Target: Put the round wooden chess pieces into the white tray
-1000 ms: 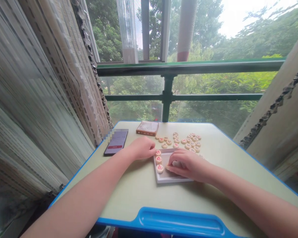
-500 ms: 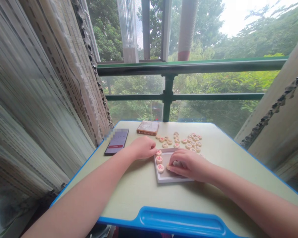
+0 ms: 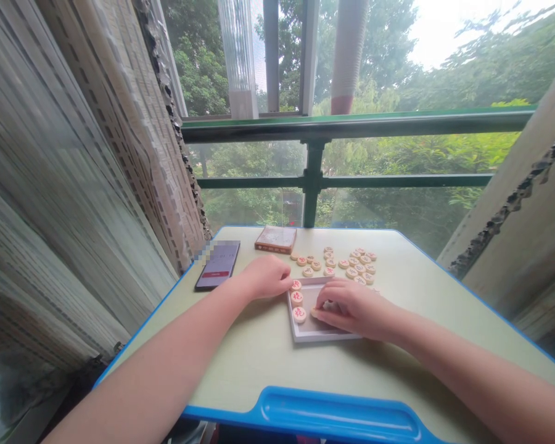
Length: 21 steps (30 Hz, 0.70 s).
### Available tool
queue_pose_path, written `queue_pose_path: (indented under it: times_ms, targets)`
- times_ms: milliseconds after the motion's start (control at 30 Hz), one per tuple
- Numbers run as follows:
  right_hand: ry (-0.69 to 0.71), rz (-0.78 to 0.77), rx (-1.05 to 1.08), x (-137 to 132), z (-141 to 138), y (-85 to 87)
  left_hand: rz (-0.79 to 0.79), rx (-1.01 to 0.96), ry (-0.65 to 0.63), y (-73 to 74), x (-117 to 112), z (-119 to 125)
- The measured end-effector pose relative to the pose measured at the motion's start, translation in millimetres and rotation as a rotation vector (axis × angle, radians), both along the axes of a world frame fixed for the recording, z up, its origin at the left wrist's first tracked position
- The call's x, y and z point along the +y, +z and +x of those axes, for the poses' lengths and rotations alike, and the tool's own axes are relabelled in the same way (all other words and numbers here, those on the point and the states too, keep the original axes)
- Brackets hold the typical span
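A shallow white box tray (image 3: 300,338) lies on the table. Along its left side sits a column of 3 round Chinese chess pieces (image 3: 298,315) with red characters. Over the tray, my right hand (image 3: 351,305) pinches another Chinese chess piece (image 3: 314,312) between thumb and fingers, low near the tray floor. The palm hides much of the tray's right part. My left hand (image 3: 269,276) is closed at the tray's upper left corner, its fingertips by the top piece of the column. Whether those fingers hold anything is hidden.
Several loose chess pieces (image 3: 360,269) lie beyond the tray, grouped toward the right. A brown flat box (image 3: 276,239) sits at the back of the table, and a phone (image 3: 218,265) rests at left. The table (image 3: 240,370) has a blue rim with a molded groove in front.
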State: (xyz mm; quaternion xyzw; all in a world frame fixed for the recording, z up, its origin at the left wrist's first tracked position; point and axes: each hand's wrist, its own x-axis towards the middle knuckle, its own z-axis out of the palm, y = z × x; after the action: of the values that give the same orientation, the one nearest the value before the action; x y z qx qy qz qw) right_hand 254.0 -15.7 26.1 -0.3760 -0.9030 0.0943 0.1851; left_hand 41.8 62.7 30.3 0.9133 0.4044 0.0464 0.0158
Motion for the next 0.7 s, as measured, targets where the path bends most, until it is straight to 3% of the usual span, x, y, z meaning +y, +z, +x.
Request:
queue_pose_path:
  times_ms: [700]
  targets:
    - [-0.015,-0.011,-0.011,-1.5,-1.3,2.8,0.028,0.038,0.007,3.5,-3.1,1.3]
